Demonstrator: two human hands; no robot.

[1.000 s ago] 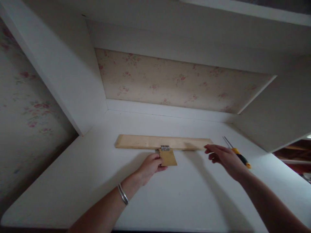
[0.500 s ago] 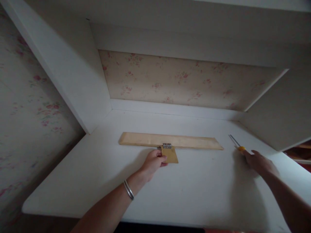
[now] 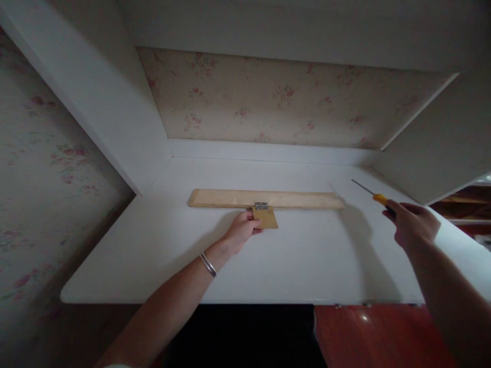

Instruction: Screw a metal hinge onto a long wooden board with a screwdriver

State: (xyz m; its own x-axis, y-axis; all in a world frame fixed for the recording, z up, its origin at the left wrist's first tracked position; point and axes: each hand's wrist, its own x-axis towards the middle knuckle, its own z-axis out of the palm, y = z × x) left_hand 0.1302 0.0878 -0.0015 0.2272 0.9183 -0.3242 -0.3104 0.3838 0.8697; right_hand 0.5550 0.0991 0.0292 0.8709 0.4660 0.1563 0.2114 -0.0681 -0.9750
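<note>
A long pale wooden strip [image 3: 230,198] lies across the white desk [image 3: 291,255]. A small metal hinge [image 3: 261,206] joins it to a short tan wooden piece [image 3: 267,218]. My left hand [image 3: 242,230], with a silver bangle at the wrist, rests on the left edge of the tan piece, fingers curled against it. My right hand [image 3: 415,223] is raised above the desk at the right, closed round a screwdriver [image 3: 374,195] with a yellow and black handle; its thin shaft points up and left.
White side panels [image 3: 115,102] and a floral back wall [image 3: 276,102] enclose the desk like an alcove. The desk's front edge runs near the bottom, with red-brown floor [image 3: 376,332] and a dark gap below it.
My right hand left the strip's right end, reached the screwdriver on the desk, closed on it and lifted it. My left hand stayed on the tan piece. The camera tilted down.
</note>
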